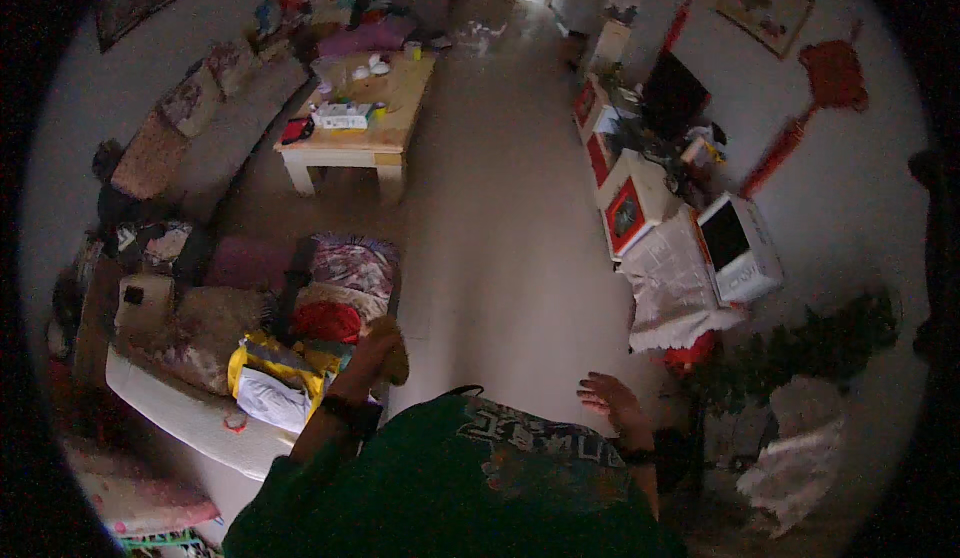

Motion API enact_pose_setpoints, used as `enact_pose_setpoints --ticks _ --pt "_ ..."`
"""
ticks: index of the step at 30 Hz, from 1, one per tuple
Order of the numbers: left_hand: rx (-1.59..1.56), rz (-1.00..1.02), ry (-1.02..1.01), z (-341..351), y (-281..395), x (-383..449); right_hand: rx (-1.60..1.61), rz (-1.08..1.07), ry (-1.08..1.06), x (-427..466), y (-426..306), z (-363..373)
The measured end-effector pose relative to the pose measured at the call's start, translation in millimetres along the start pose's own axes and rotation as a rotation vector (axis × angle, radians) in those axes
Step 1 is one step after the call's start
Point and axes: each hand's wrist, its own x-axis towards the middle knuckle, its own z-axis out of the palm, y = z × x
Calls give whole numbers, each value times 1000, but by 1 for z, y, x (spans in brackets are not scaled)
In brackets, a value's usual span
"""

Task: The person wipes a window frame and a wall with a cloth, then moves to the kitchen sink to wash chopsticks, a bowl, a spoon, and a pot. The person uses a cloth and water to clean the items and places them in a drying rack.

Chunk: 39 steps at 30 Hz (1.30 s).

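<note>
My left hand (372, 354) is beside the sofa seat, closed around a soft-looking olive-brown object (398, 351) that is too dark to identify. Near that hand lie a red cloth item (326, 321) and a yellow bag (281, 359) with a white item (271, 399) showing at its front. On the other side of my body, my right hand (609, 399) is over the floor, fingers spread and nothing in them. A green printed shirt covers my torso between the two hands.
A wooden coffee table (405, 119) carrying boxes and cups stands ahead on the left, by a long sofa (247, 119). Along the right are low cabinets (634, 190), a white microwave (742, 250) on a cloth-covered surface, and a leafy plant (817, 340).
</note>
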Motion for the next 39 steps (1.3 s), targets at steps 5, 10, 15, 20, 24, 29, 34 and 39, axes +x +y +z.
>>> enact_pose_setpoints --ticks 5,10,15,20,24,29,34,39 --pt "-284 -98 -205 67 65 126 116 -48 -40 114 -40 -62" --pt "-122 -97 -136 131 109 229 152 10 51 237 -65 -169" --pt "-63 108 3 121 114 322 126 -84 16 366 -136 -190" --pt "-55 117 291 185 172 390 -98 -73 -5 499 -214 -203" --pt "-2 6 269 224 212 455 -19 -127 -221 612 -264 -212" --pt "-17 -52 413 262 262 579 104 -41 -254 780 -305 -260" --pt "-82 -20 287 281 300 754 46 -77 -193 879 -370 -309" --pt "-1164 -402 -123 294 323 928 -29 -168 -78 957 -422 -341"
